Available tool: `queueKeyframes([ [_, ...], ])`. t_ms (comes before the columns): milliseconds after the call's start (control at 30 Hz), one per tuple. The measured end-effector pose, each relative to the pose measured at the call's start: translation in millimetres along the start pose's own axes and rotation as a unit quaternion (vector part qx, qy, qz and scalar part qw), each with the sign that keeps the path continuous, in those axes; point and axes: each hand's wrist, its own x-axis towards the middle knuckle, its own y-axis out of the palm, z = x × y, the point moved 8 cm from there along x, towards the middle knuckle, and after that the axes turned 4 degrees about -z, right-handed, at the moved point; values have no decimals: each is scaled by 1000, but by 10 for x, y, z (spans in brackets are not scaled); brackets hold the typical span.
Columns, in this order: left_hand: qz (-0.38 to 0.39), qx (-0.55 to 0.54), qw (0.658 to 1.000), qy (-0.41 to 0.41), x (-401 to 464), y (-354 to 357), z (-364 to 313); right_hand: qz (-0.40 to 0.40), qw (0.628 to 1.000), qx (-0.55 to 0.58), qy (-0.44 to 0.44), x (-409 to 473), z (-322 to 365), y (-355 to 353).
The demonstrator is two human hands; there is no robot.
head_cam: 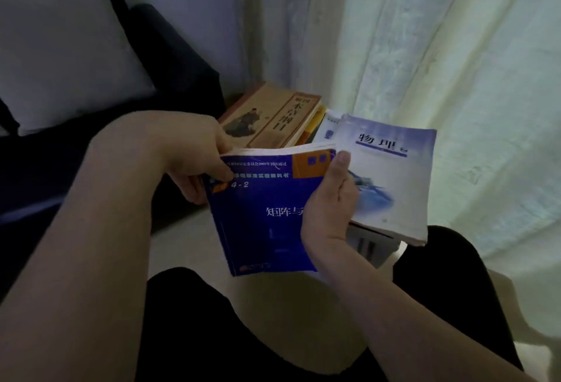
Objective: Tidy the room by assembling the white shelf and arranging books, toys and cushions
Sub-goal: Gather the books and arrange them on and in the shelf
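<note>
Over on the left, a white cushion [65, 47] leans on the dark sofa [170, 56], already in its place and out of the way. Next comes the left hand [197, 157], its fingers curled over the top corner of the blue book [264, 214], thumb pressed on the cover and fingertips tucked behind the page edges. That book is held up off the floor [182, 248], tilted toward the person's lap, and the right hand [331, 199] pinches its other edge, thumb laid upward along the cover. Behind it a tan book [273, 117] lies flat by the wall, with a thin yellow one just beside it. To the right, a pale book [391, 175] sits on what looks like the white shelf [370, 248], of which only a slatted bit shows, and the blue book's edge overlaps it. A sheer curtain [455, 62] hangs close behind. My guess is the books are being gathered into one stack. To do it neatly, keep both grips firm so the floppy cover does not bow, square the spine with the pale book's edge, then lower it flat rather than dropping it, minding the curtain.
</note>
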Motion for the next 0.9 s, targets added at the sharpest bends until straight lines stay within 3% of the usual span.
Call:
queueKeyframes([
  [267,9,-50,999,-7,547,891,685,10,990,-143,12,-104,-998,-147],
  [333,3,-77,997,-12,709,1081,825,42,978,-203,-35,-130,-1084,-115],
  [467,-18,-77,997,-22,941,1309,1061,94,947,-307,-35,-195,-1458,-188],
  [633,-44,-30,998,-19,1260,1482,1190,66,932,-348,75,-52,-1926,-314],
  [767,-84,-73,994,-17,1557,1596,1260,75,931,-340,105,150,-2204,-11],
  [900,-153,-112,981,-33,1827,1617,1324,63,924,-299,229,297,-2612,280],
])
